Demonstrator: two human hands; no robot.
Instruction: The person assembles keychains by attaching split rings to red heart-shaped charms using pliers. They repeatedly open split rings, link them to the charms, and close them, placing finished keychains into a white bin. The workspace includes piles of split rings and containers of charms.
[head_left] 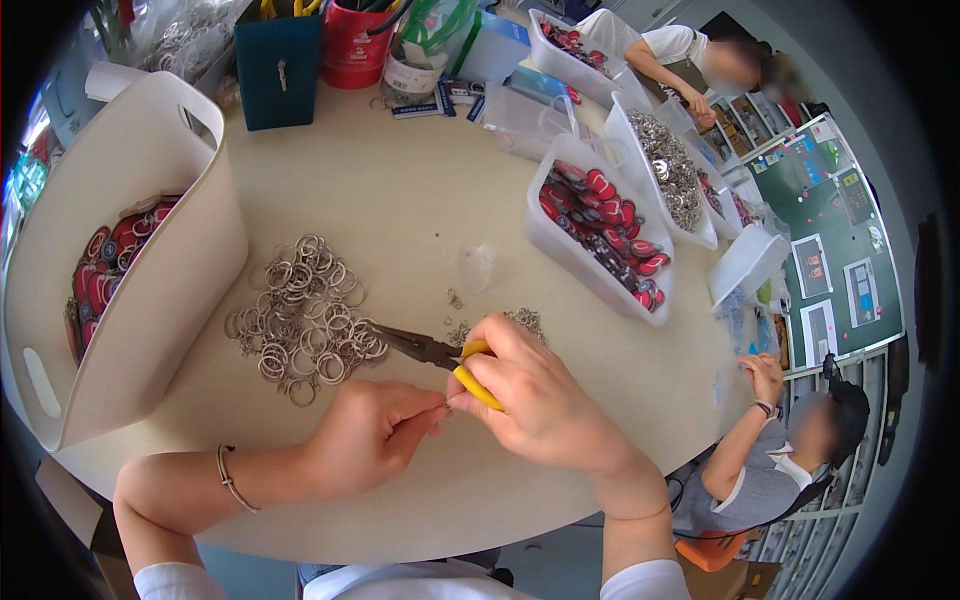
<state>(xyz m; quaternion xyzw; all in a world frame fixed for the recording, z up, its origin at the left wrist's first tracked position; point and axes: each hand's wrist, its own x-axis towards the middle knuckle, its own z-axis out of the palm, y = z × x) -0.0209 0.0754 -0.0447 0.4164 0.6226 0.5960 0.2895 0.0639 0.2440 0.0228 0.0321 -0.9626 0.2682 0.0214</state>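
My right hand (540, 405) is closed around needle-nose pliers (418, 347) with yellow handles, whose dark jaws point left. Its thumb and fingertips also meet the fingertips of my left hand (365, 430) below the pliers. My left hand is pinched closed; whatever lies between its fingers is too small to make out. Just beyond the plier tips spreads a pile of metal key rings (305, 310), some with short chains. Small metal rings (525, 320) lie in a little heap behind my right hand, and a few more sit near the pliers.
At left stands a tall cream bin (190, 270) holding red pieces. A white tub (545, 225) of red tags is at right, beside a tray (700, 235) of metal parts. Tool holders (277, 80) line the back. Two co-workers sit along the right side.
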